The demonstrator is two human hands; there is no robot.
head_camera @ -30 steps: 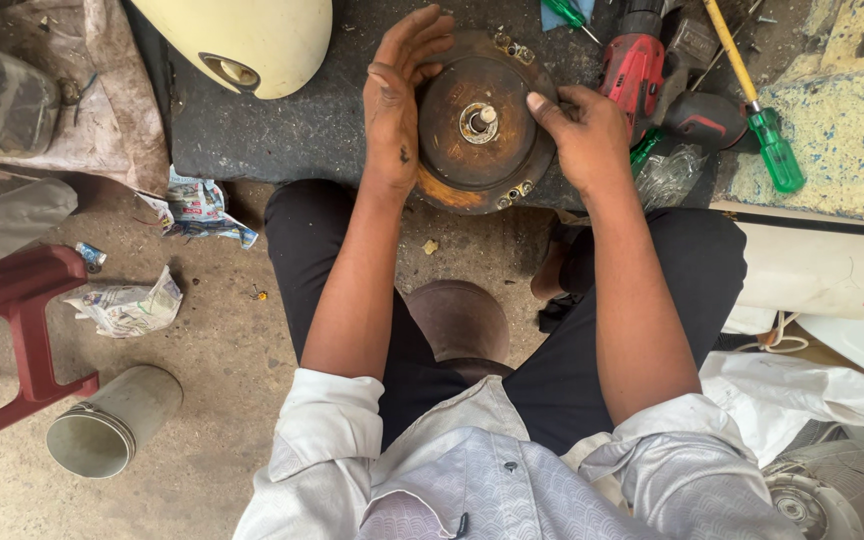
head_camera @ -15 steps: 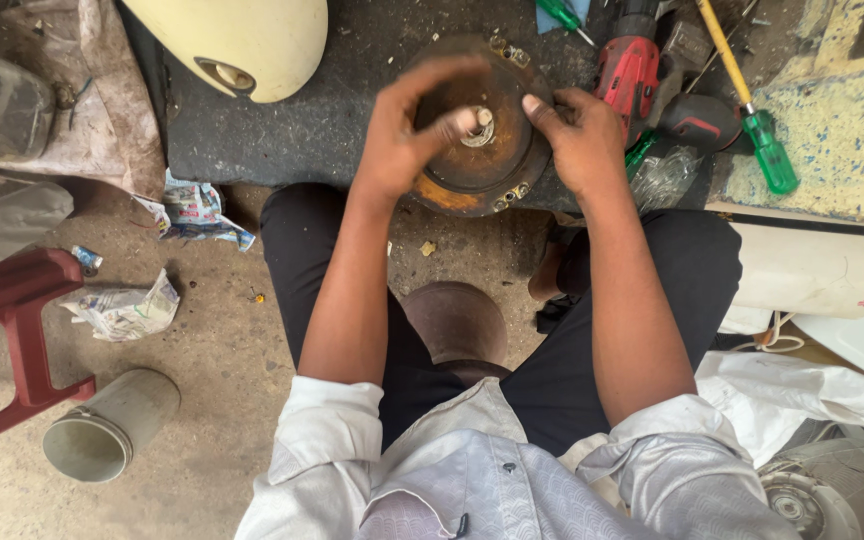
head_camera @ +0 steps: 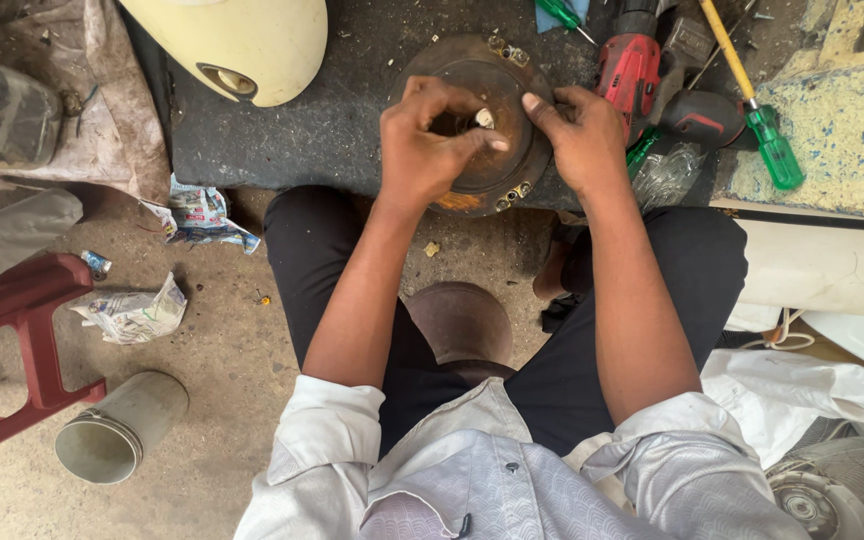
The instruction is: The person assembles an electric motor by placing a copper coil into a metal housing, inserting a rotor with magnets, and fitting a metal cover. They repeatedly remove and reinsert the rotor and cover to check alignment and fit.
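On a dark workbench, we see the left hand (head_camera: 430,150), flat on the rusty round disc (head_camera: 500,180) a second ago, now curled and pinching at its central hub, suggesting work there; the right hand (head_camera: 580,135) braces the disc's rim.

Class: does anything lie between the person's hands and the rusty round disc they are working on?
Nothing visible does. The left hand lies over the middle of the disc, fingertips by the small pale hub. The right hand touches the disc's right edge. The red drill lies beyond, to the right.
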